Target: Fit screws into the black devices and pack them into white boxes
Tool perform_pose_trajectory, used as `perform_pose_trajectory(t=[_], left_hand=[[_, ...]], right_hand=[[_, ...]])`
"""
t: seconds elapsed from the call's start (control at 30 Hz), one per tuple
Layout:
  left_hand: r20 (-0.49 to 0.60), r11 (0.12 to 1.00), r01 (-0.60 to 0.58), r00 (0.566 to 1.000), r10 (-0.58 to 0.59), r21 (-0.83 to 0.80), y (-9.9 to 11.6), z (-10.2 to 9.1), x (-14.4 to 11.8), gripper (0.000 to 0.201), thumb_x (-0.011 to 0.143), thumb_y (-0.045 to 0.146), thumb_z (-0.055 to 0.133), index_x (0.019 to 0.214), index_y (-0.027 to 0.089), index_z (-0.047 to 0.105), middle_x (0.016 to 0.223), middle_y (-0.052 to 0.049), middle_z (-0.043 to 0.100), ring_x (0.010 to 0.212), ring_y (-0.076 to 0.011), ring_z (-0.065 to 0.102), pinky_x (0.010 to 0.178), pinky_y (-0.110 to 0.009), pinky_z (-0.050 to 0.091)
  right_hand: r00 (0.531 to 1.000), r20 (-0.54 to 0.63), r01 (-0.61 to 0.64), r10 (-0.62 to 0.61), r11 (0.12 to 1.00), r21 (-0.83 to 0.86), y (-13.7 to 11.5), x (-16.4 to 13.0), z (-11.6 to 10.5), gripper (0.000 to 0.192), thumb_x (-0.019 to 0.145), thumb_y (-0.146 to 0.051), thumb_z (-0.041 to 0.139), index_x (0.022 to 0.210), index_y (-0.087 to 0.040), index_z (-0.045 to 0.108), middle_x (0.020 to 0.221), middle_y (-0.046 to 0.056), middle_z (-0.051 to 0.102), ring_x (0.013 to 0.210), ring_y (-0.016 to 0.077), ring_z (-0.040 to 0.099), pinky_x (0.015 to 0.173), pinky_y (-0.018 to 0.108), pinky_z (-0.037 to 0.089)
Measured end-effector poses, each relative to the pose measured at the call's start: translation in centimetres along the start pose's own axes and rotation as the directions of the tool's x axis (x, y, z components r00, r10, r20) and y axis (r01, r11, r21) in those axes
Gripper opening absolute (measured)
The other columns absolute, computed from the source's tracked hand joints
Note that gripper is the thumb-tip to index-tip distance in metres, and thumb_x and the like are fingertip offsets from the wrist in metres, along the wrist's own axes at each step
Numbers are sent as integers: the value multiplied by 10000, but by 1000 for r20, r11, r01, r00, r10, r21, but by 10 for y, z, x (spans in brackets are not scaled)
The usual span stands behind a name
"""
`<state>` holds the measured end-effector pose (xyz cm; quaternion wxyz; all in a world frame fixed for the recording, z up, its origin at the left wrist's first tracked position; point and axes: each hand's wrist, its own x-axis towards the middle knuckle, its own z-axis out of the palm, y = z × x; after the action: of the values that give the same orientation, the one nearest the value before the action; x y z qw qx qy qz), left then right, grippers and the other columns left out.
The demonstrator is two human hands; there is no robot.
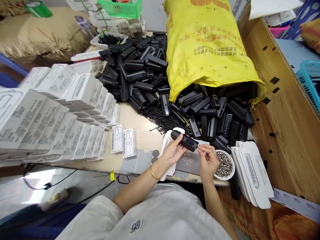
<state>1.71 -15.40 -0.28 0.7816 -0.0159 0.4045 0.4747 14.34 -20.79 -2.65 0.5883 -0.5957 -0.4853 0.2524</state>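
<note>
My left hand (173,151) grips a black plastic device (184,140), holding it level above the table edge. My right hand (208,160) pinches at the device's right end with fingertips closed; whether something small is between them cannot be told. Just right of that hand stands a white bowl (232,163) full of small metal screws. A flat white carton blank (167,141) lies under the device.
A yellow sack (205,43) spills several black devices (215,116) across the table. Thin black pins (160,120) are scattered beside them. Stacked white boxes (50,113) fill the left side. Flat carton blanks (252,171) are piled at right, by a wooden wall (287,110).
</note>
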Motion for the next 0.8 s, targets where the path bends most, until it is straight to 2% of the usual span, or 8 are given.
perform_pose_trajectory(t=[0.13,0.23,0.33,0.47,0.6,0.8], left_hand=[[-4,999,-34,999,34,-12,-3,0,-3,153,816,206,706,886,134,591,845,-63,719,938,-221,711,948,-419,546],[48,990,-138,989,137,11,-4,0,-7,289,750,242,778,944,152,582,879,-34,708,968,-217,701,951,-420,542],[84,976,-212,975,208,53,-6,-1,-10,389,701,292,818,978,174,572,897,-11,697,990,-208,689,945,-407,542],[59,981,-176,983,171,81,-6,-1,-11,361,725,332,797,956,169,573,882,-27,697,1000,-214,682,928,-403,548],[89,982,-171,982,164,74,-3,3,-11,338,736,319,791,959,165,589,927,-47,704,1040,-232,671,935,-419,545],[129,984,-145,983,131,106,2,11,-18,320,726,321,795,925,174,592,947,-53,707,1069,-248,660,949,-432,532]], right_hand=[[997,-17,74,-75,995,-62,2,1,-1,69,853,-228,631,835,-211,695,844,33,652,834,181,635,769,379,524],[986,37,168,-165,978,-127,1,3,-4,97,857,-187,618,846,-230,703,812,19,674,803,174,641,743,355,520],[985,51,171,-166,979,-110,-1,2,-4,99,858,-175,617,835,-228,698,782,9,678,769,168,645,725,338,514],[994,25,107,-105,990,-93,0,-2,-3,72,865,-210,607,845,-214,676,782,15,668,766,173,641,724,341,510],[994,86,70,-61,992,-106,0,-2,-8,57,873,-244,596,902,-211,631,834,24,671,801,176,637,743,338,511],[949,224,265,-220,943,-198,-11,11,-22,110,897,-221,551,812,-228,621,782,20,666,748,174,618,699,333,489]])
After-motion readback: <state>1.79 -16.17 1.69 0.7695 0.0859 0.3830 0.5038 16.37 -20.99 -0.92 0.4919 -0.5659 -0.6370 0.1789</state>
